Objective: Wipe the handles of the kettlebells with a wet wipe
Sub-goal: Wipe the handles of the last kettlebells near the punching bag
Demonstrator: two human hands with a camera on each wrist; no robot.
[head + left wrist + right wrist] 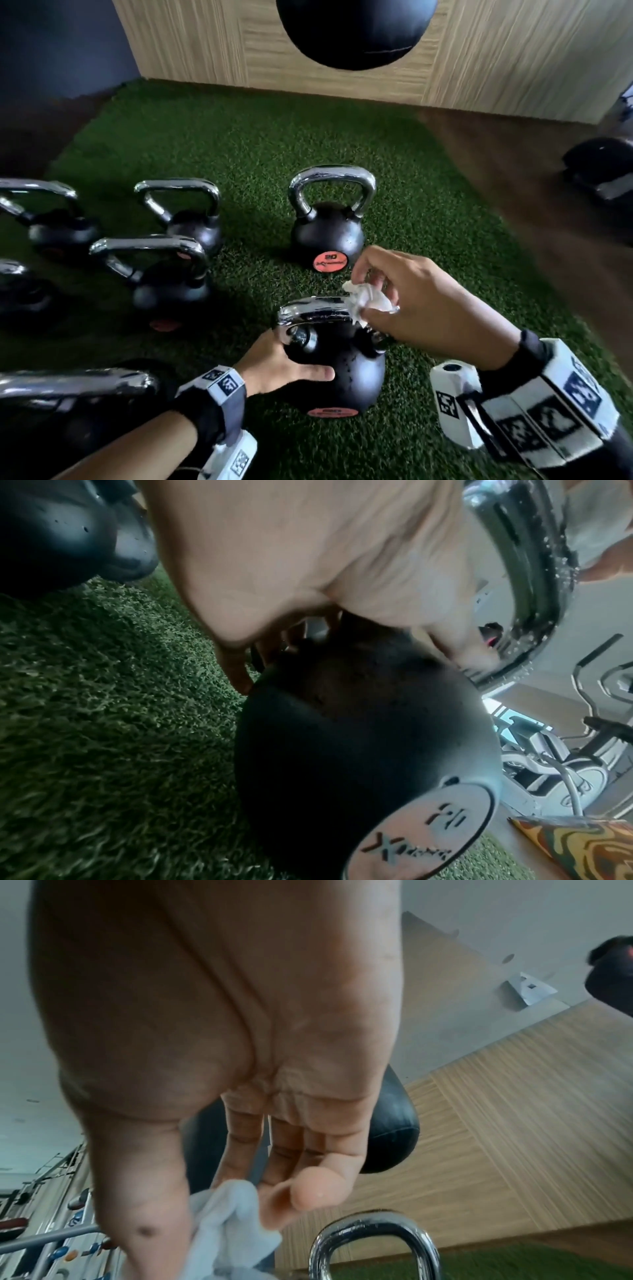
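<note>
A black kettlebell (pixel 346 377) with a chrome handle (pixel 313 313) stands on green turf just before me. My left hand (pixel 294 363) holds its round body from the left, thumb across the front. My right hand (pixel 370 291) pinches a crumpled white wet wipe (pixel 366 303) against the handle's right end. In the left wrist view the palm (pixel 308 561) lies on the kettlebell's body (pixel 359 737), and droplets show on the handle (pixel 514 561). In the right wrist view the wipe (pixel 226 1226) sits between thumb and fingers, beside a chrome handle (pixel 373 1240).
Several more kettlebells stand on the turf (pixel 239 137): one marked 20 (pixel 327 222) straight ahead, others to the left (pixel 164 281) (pixel 191 219) (pixel 51 222). A black bag (pixel 356 31) hangs overhead before a wooden wall (pixel 496 58). Dark equipment (pixel 603 171) lies at the right.
</note>
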